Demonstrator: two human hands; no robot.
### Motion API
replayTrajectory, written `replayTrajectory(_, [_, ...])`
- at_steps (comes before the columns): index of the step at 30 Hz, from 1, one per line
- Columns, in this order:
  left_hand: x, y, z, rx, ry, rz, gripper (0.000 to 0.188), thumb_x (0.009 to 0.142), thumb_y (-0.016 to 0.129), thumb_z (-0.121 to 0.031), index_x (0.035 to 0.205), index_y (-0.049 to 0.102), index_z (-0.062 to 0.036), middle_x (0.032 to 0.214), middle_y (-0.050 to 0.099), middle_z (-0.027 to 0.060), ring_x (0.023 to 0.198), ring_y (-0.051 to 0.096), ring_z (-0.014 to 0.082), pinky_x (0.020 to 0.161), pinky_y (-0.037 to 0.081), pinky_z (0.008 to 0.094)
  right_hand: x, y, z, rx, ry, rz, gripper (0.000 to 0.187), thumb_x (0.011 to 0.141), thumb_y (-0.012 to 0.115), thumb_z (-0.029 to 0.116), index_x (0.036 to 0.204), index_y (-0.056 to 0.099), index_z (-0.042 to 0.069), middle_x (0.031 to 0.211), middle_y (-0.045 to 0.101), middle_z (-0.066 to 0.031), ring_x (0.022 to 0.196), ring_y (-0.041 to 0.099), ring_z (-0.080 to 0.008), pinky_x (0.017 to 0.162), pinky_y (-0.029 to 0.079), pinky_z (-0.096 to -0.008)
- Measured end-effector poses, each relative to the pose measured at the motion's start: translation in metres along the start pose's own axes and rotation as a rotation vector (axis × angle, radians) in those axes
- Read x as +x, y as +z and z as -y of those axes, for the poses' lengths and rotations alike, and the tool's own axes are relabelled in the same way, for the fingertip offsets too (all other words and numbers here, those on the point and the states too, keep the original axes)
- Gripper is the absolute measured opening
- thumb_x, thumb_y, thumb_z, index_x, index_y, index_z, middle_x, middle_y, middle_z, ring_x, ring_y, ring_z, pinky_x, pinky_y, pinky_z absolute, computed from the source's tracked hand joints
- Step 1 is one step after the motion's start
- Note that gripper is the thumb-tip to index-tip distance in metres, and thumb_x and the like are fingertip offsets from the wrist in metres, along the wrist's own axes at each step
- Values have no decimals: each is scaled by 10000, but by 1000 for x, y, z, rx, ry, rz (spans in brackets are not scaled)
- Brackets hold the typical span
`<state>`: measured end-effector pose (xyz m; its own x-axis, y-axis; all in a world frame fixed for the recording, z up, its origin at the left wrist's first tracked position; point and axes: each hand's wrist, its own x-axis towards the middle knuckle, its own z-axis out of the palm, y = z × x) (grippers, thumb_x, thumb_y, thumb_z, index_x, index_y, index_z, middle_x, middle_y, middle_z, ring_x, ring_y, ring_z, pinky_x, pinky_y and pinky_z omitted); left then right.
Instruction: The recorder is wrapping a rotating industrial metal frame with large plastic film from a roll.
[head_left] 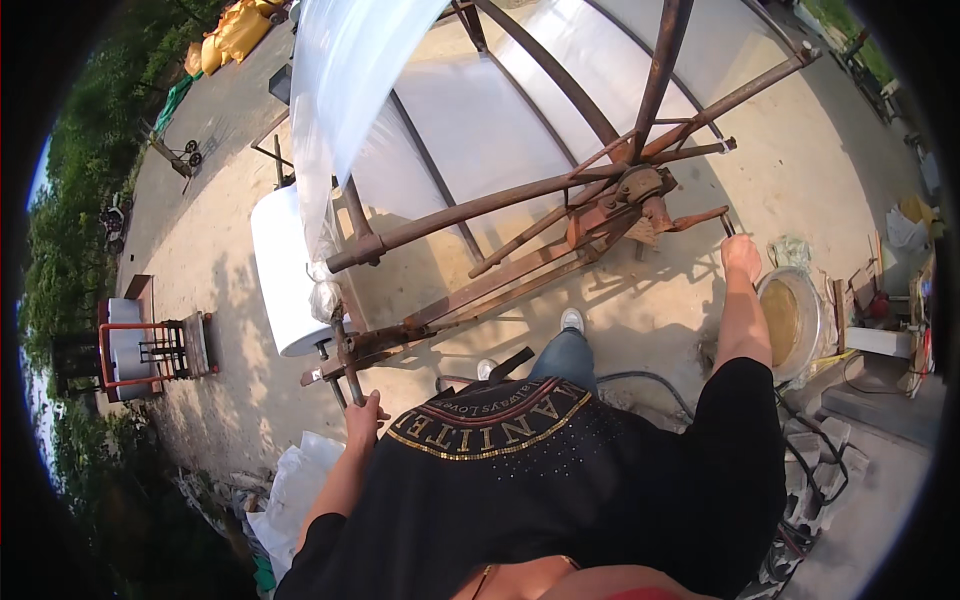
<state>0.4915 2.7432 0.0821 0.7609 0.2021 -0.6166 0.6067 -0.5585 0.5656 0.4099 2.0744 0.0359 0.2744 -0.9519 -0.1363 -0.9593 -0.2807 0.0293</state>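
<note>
A rusty metal winding frame (500, 290) stands in front of me, with long arms spreading from a hub (640, 185). Clear plastic film (355, 70) stretches over those arms, and its bunched end hangs at the frame's left side. My right hand (740, 258) is closed around a crank handle (726, 222) that sticks out from the hub. At the lower left, my left hand (366, 412) wraps around a metal bar (353, 385) at the frame's end. A large white roll (285, 270) lies just beyond that bar.
A round metal basin (790, 320) with brownish contents sits to the right. Black hoses (655, 378) run over the ground behind it. White plastic sheeting (300, 490) lies at the lower left. Farther left stands a cart with an orange frame (104, 355); yellow sacks (238, 35) are piled far off.
</note>
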Motion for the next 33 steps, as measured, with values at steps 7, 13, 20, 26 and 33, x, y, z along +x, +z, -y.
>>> replayTrajectory(7, [-2,2,31,-122,82,-58,312,829,576,-236,616,502,-20,487,510,60,404,485,143,409,383,285,-92,97,56,153,-11,432,329,795,460,231,1024,635,71,1059,610,-143,1011,575,-295,845,458,-376])
replayTrajectory(13, [0,14,54,-268,302,19,198,832,586,-144,906,433,-44,644,461,16,529,455,85,489,387,241,-202,107,81,669,-73,980,270,773,617,300,694,492,74,516,441,4,420,407,-111,395,310,-283])
replayTrajectory(20, [-22,24,42,-402,272,156,197,831,580,-91,943,422,-53,728,450,7,628,445,83,571,383,222,-280,-53,64,934,-403,1065,270,815,607,302,808,460,75,567,375,43,439,323,-57,382,247,-232])
replayTrajectory(26, [-25,26,48,-403,303,107,165,838,545,-67,936,414,-45,700,445,20,574,446,93,532,389,239,-245,-176,39,443,-637,34,189,828,565,194,862,480,29,628,473,-79,578,434,-175,568,375,-295])
replayTrajectory(33, [-37,20,32,-225,305,45,140,839,511,-53,933,408,-42,677,449,28,526,457,98,482,381,238,-95,-190,-14,-197,-414,-508,146,861,472,180,955,421,80,706,614,-195,671,606,-383,565,472,-489])
